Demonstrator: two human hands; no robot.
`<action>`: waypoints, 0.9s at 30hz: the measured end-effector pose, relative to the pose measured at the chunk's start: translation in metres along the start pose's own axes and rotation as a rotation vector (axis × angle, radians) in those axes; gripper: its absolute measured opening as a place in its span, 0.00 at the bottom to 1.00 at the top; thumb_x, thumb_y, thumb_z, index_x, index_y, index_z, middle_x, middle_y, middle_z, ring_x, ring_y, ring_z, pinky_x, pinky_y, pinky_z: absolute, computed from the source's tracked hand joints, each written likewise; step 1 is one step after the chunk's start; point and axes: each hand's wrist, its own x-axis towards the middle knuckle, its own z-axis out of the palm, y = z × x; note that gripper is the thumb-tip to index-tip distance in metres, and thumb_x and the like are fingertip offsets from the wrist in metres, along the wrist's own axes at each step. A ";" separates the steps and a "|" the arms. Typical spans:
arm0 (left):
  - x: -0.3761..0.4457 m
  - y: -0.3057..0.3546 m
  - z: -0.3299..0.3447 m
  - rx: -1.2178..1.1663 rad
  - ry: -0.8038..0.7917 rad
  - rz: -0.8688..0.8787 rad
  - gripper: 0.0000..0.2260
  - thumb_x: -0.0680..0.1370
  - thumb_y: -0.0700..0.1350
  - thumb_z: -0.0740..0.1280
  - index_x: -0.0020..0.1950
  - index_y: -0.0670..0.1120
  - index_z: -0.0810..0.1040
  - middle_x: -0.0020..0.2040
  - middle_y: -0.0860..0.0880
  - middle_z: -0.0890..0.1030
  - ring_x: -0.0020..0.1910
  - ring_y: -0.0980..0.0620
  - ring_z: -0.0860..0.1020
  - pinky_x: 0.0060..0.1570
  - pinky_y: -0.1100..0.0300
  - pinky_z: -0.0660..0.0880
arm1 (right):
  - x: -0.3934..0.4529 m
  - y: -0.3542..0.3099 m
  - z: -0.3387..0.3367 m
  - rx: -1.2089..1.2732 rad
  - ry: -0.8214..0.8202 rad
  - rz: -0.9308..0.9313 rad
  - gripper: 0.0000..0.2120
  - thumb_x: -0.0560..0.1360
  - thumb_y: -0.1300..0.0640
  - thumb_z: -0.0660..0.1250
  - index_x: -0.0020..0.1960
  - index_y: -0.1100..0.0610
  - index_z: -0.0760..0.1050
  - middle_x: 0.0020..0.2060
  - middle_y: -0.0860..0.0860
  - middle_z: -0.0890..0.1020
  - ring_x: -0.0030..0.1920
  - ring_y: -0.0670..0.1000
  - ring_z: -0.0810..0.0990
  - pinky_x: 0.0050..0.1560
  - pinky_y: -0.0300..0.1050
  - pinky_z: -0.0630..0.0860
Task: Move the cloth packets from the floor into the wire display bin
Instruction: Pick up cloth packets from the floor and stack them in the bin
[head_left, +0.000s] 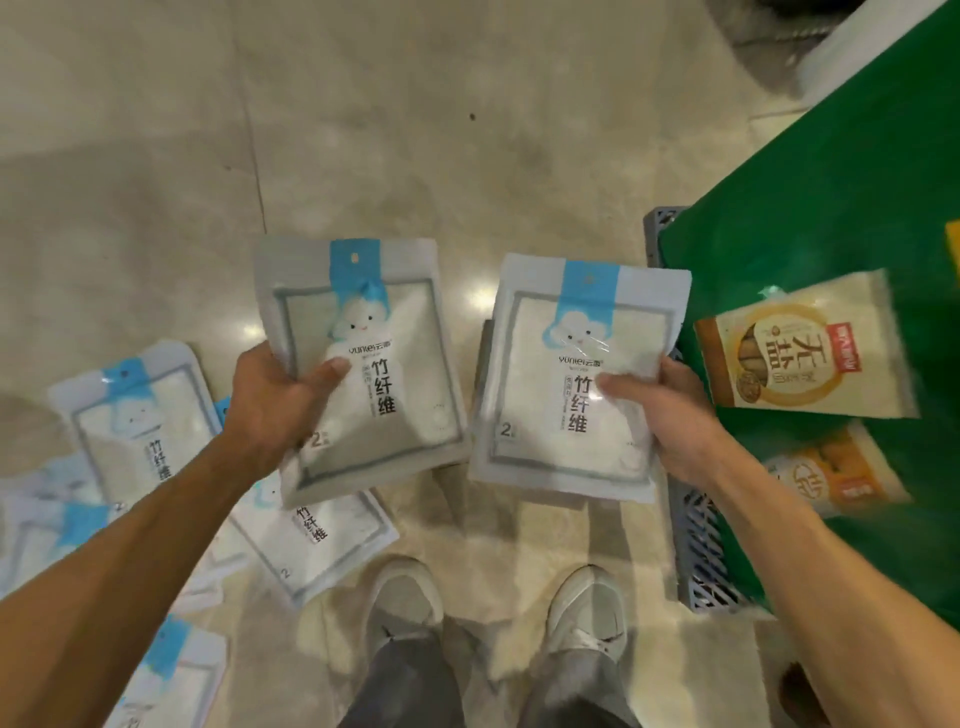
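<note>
Two cloth packets are up off the floor (467, 156): your left hand (270, 400) grips one cloth packet (363, 374) by its lower-left edge, thumb curled over the front, and your right hand (670, 415) pinches the other packet (576, 384) at its right edge, both with long axes running toward 12 o'clock. Each reads "yuntei", "竹纤维" and "2". More packets (140, 421) lie at 8 o'clock, while the wire display bin is not clearly in view, only a grey crate (701, 551) and green surface (831, 208) at 3 o'clock, nearer your right hand.
</note>
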 end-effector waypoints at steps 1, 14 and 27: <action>-0.007 0.011 -0.012 -0.036 -0.010 -0.007 0.08 0.76 0.40 0.76 0.52 0.39 0.83 0.36 0.50 0.84 0.29 0.62 0.82 0.26 0.69 0.75 | -0.010 -0.013 0.002 0.007 -0.009 -0.014 0.19 0.74 0.66 0.75 0.64 0.59 0.79 0.55 0.54 0.88 0.54 0.56 0.87 0.59 0.58 0.82; -0.103 0.168 -0.166 -0.374 -0.064 0.002 0.20 0.69 0.27 0.75 0.58 0.42 0.80 0.44 0.49 0.88 0.42 0.49 0.87 0.36 0.57 0.83 | -0.181 -0.225 0.025 0.043 -0.060 -0.112 0.10 0.77 0.65 0.71 0.58 0.60 0.81 0.52 0.58 0.88 0.53 0.61 0.87 0.56 0.59 0.82; -0.260 0.328 -0.410 -0.532 0.077 0.152 0.23 0.68 0.39 0.81 0.61 0.41 0.80 0.48 0.47 0.88 0.46 0.46 0.87 0.37 0.58 0.83 | -0.417 -0.461 0.098 -0.042 -0.199 -0.311 0.10 0.74 0.62 0.75 0.55 0.61 0.82 0.48 0.57 0.89 0.47 0.59 0.89 0.46 0.54 0.86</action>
